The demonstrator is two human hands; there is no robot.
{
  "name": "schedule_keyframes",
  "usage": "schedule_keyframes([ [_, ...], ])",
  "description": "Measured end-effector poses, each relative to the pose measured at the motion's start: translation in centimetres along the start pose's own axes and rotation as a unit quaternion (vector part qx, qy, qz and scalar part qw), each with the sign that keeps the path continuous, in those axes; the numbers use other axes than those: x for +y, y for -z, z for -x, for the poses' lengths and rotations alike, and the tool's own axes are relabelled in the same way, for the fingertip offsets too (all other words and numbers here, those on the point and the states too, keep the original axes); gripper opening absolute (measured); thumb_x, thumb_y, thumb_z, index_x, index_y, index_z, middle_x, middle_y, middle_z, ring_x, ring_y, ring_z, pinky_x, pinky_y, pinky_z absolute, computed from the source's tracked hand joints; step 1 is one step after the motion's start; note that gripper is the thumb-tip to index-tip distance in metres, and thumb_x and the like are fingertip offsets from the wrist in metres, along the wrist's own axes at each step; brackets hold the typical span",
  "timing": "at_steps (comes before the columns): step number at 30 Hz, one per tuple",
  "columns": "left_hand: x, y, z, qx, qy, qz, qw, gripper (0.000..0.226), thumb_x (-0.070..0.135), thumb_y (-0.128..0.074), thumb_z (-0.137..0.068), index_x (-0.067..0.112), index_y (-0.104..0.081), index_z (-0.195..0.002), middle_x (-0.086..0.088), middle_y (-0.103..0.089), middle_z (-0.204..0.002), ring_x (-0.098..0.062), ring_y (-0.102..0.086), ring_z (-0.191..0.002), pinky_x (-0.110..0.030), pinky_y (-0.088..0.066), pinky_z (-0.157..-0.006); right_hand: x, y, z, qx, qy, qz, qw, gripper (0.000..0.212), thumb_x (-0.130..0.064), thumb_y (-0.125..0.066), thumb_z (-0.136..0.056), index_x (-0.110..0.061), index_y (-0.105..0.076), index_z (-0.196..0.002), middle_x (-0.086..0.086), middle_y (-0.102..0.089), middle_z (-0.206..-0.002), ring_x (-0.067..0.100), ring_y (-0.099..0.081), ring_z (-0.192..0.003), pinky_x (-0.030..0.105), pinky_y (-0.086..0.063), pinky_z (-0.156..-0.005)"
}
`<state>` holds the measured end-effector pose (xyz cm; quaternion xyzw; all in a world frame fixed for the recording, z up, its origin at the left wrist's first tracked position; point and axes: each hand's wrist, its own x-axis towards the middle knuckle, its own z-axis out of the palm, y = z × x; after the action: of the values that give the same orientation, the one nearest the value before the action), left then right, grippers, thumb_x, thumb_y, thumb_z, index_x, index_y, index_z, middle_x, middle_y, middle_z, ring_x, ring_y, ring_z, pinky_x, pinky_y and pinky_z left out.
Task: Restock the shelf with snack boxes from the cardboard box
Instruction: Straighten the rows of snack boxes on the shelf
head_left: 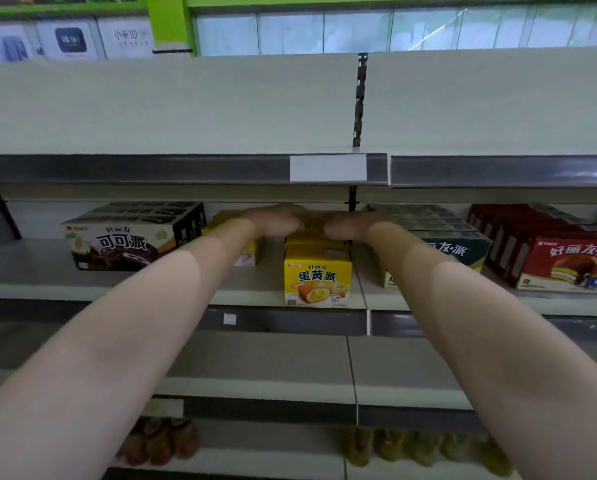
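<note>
A shop interior is shown. Grey-edged shelving [172,169] is backed by cream panels [172,102], divided by a slotted dark upright [360,98]. A bright green pillar [169,22] is seen above, flanked by posters [70,39] and pale panes [359,31]. Lighting is soft and even.

A blank white label [327,167] is clipped to the upper rail. White product boxes [68,39] are ranged along the top left, beside a green post [170,22]. Jars [162,441] are seen blurred at the bottom.

Pale shelf [124,289] with black box [117,244], yellow box [318,275], green box [463,251], red box [567,268].
</note>
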<state>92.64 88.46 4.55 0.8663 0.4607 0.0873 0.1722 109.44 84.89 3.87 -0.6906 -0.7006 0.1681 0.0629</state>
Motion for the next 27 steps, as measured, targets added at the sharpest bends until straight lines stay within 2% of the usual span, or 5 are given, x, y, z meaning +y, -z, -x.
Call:
schedule_keyframes([
  [5,-0.5,-3.3,0.1,0.016,0.006,0.011,1.0,0.045,0.028,-0.029,-0.107,0.023,-0.032,-0.152,-0.006,-0.032,-0.158,-0.023,-0.034,-0.141,-0.032,-0.024,-0.109,-0.3,-2.9,-0.6,0.059,0.021,-0.074,0.995,0.046,-0.03,-0.036,-0.094,-0.022,-0.05,-0.138,0.007,-0.064,-0.117,0.019,-0.061,-0.096,0.034,-0.048,-0.084],
  [15,-0.6,-1.8,1.5,0.174,0.001,-0.024,0.984,0.032,0.029,-0.054,-0.098,0.018,-0.06,-0.128,-0.008,-0.059,-0.134,-0.028,-0.056,-0.119,-0.037,-0.046,-0.1,-0.7,-1.4,2.9,0.2,-0.016,-0.087,0.976,0.056,-0.016,-0.052,-0.097,-0.017,-0.033,-0.149,0.016,-0.037,-0.151,0.037,-0.044,-0.133,0.039,-0.044,-0.105],
  [19,0.2,0.6,4.7,0.011,-0.033,0.012,0.999,0.062,0.058,-0.064,-0.086,0.028,-0.051,-0.138,0.001,-0.047,-0.147,-0.021,-0.045,-0.131,-0.042,-0.036,-0.11,-0.5,0.1,6.3,0.164,-0.005,-0.049,0.985,0.036,-0.023,-0.058,-0.095,-0.017,-0.056,-0.131,0.01,-0.056,-0.133,0.028,-0.056,-0.116,0.032,-0.049,-0.091],
  [22,1.1,1.1,7.1,-0.096,-0.006,-0.065,0.993,0.101,0.069,-0.073,-0.069,0.035,-0.027,-0.153,0.006,-0.023,-0.161,-0.022,-0.026,-0.146,-0.048,-0.024,-0.118,-0.8,-0.4,8.0,0.034,-0.017,-0.09,0.995,0.055,-0.04,-0.066,-0.085,-0.022,-0.053,-0.135,0.003,-0.056,-0.133,0.021,-0.057,-0.114,0.036,-0.053,-0.094],
  [27,2.0,-2.1,8.3,-0.028,-0.005,-0.051,0.998,0.089,0.027,-0.079,-0.081,0.021,-0.027,-0.153,-0.005,-0.036,-0.155,-0.026,-0.038,-0.139,-0.041,-0.035,-0.111,-2.1,-3.6,8.2,-0.005,-0.04,0.006,0.999,0.088,-0.051,-0.083,-0.064,-0.027,-0.045,-0.14,-0.004,-0.058,-0.129,0.023,-0.056,-0.116,0.044,-0.044,-0.105],
])
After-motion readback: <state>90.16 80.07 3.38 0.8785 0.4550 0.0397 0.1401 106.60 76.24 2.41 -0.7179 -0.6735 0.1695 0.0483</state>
